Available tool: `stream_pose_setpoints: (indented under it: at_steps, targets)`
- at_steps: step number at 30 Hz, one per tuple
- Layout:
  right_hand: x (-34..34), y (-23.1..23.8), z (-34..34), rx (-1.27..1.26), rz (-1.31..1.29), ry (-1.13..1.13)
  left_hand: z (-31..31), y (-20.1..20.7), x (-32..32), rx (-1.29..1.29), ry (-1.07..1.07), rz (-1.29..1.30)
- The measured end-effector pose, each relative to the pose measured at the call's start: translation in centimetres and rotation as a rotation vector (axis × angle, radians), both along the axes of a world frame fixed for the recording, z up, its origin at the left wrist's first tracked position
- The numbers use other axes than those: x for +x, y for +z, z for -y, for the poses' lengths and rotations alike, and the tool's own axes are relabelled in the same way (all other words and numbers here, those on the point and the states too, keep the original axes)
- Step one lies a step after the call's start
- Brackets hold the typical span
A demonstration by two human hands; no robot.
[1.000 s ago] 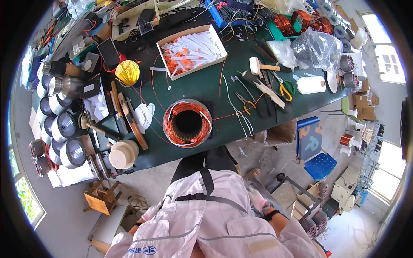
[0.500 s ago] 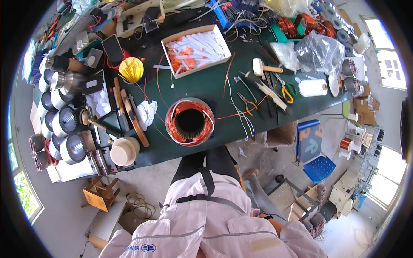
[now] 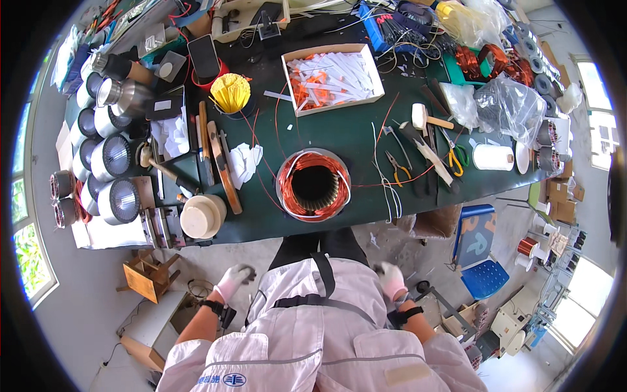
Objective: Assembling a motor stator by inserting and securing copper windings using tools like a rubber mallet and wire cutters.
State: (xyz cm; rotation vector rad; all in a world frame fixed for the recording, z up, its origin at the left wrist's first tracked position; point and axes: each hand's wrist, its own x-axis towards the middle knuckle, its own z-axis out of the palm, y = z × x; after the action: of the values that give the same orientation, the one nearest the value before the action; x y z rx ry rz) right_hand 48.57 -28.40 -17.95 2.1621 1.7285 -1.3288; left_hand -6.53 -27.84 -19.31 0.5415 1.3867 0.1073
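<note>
My left hand [image 3: 236,281], in a white-and-pink glove with grey fingertips, hangs beside my waist below the table's front edge. It holds nothing and its fingers are loosely apart. On the other side of my waist, my right hand [image 3: 392,281] wears a similar glove and is also empty, fingers loosely spread. Neither touches anything on the table. Closest in front of me stands a motor stator [image 3: 285,189] with copper windings, white cord around its top and a dark open bore. Thin red wires run from it across the green mat.
A carton [image 3: 380,98] of white and orange strips lies behind the stator. Right of it are pliers [image 3: 398,171], a mallet [image 3: 439,122], scissors [image 3: 455,161] and a white spool [image 3: 493,157]. Left are wooden-handled tools [image 3: 223,168], a beige cup [image 3: 203,217] and several metal cylinders [image 3: 120,201]. A blue chair [image 3: 484,279] stands right.
Both gloved hands have come into view at my sides; before, only parts of the arms showed. My view has shifted, so the table's things appear farther right. The stator still stands on the mat.
</note>
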Motion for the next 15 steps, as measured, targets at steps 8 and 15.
stream_pose_setpoints:
  at_steps: [8,15]
  targets:
    - [-10.3,3.4,-9.4,-0.186,-0.013,0.513,-8.2,1.8,9.7,0.359,-0.792,-0.129]
    - [-13.1,4.3,-11.7,0.072,-0.151,0.338,-7.5,-0.7,5.9,0.291,-0.540,-0.290]
